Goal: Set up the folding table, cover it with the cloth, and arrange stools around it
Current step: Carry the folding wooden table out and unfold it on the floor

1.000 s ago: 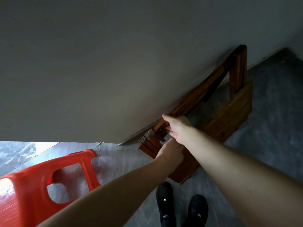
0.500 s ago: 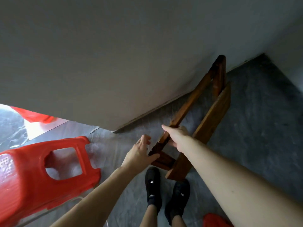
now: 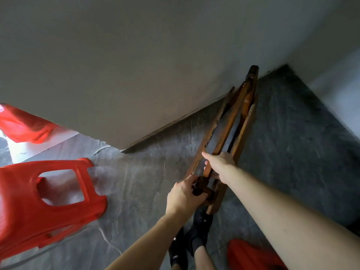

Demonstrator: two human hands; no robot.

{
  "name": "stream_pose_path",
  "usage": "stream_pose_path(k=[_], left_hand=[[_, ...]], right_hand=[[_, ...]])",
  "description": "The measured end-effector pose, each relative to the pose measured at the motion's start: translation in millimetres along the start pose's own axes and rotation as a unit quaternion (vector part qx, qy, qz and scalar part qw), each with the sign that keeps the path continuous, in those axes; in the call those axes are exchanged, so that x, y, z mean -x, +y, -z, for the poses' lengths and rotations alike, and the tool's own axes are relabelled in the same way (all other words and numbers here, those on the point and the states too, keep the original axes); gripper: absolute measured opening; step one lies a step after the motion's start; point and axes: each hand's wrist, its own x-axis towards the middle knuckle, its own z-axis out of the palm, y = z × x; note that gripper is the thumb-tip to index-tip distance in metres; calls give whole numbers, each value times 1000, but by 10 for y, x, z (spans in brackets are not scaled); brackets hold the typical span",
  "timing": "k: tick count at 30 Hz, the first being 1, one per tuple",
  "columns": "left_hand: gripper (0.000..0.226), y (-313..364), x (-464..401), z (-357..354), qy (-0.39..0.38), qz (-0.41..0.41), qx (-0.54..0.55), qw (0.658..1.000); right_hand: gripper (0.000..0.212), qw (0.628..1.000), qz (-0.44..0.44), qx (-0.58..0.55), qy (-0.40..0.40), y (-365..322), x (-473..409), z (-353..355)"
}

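The folded wooden table (image 3: 229,125) stands on edge on the grey floor, its far end near the wall, seen almost edge-on with dark brown rails and legs. My left hand (image 3: 183,195) grips the near end of a folded leg. My right hand (image 3: 220,164) holds a middle rail a little farther along, thumb stretched out. A red plastic stool (image 3: 39,203) lies on its side at the left. No cloth can be seen.
A grey wall (image 3: 136,65) fills the upper view and meets a second wall at the right corner. Another red stool (image 3: 25,123) shows at far left, and a red object (image 3: 251,254) at the bottom right. My black shoes (image 3: 194,230) stand just below the table.
The table has swung away from the wall and turned edge-on to me. My left hand, open half a second ago, now grips the near leg end. The view shifted right.
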Motion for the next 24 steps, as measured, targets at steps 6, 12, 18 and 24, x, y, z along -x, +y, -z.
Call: stream_pose_path(k=[6,12,18,24], left_hand=[[24,29,61,-206,0,-34,56,998],[19,147,144,-414,1,-50,65,997],[24,315,256,-566,7,-61,30,998],[27,465,388,-678,3,-92,-26,995]], right_hand=[[21,997,42,51,47,158,8,121],[32,993,51,82,68,333,-21,278],[30,994,48,78,66,456,-3,458],[18,995,40,-54,74,610,-26,564]])
